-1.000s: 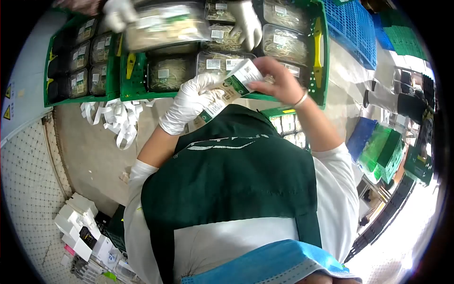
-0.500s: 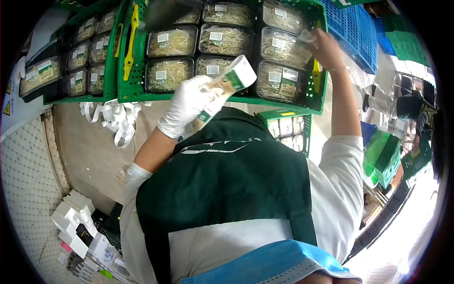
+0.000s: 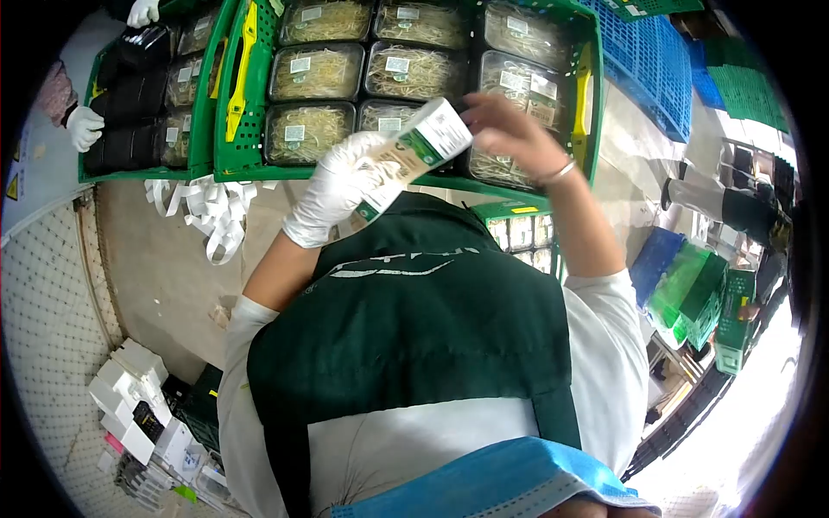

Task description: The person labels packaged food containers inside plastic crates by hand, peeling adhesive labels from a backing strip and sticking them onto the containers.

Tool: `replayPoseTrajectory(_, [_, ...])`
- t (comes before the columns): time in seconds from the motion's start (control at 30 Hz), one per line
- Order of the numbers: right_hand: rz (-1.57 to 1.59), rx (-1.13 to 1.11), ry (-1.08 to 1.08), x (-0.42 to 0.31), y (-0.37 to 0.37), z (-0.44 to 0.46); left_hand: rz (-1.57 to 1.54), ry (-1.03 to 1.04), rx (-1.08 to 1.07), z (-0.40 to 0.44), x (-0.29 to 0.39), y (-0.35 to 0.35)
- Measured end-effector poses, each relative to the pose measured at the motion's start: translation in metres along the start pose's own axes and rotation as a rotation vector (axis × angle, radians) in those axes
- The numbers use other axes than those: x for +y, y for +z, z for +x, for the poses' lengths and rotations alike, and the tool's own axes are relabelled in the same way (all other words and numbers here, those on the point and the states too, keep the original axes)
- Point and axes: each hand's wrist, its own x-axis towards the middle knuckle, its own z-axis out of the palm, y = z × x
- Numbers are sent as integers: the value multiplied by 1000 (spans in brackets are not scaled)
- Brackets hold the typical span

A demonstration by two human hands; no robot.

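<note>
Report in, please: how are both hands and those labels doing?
Left hand: gloved, gripping labels. Right hand: bare, blurred, near the labels' free end; grasp unclear. In the way: right hand partly hides packed trays behind.

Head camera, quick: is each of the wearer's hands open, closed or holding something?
Left hand: closed, holding printed labels.
Right hand: blurred; open or holding something, can't tell.

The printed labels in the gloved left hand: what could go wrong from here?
The labels might bend, since their upper end sticks out beyond the left hand. The bare right hand, close to that end and seen over the packs, could knock either.
</note>
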Motion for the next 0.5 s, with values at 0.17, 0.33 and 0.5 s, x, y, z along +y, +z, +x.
replayPoseTrajectory(0.17, [-439, 90, -171, -23, 47, 11, 416, -30, -63, 10, 24, 12])
replayPoseTrajectory(0.33, [-472, 415, -257, -22, 47, 11, 328, 78, 241, 19, 23, 34])
replayPoseTrajectory(0.5, [-1307, 605, -159, -17, -136, 63, 130, -118, 193, 13, 19, 5])
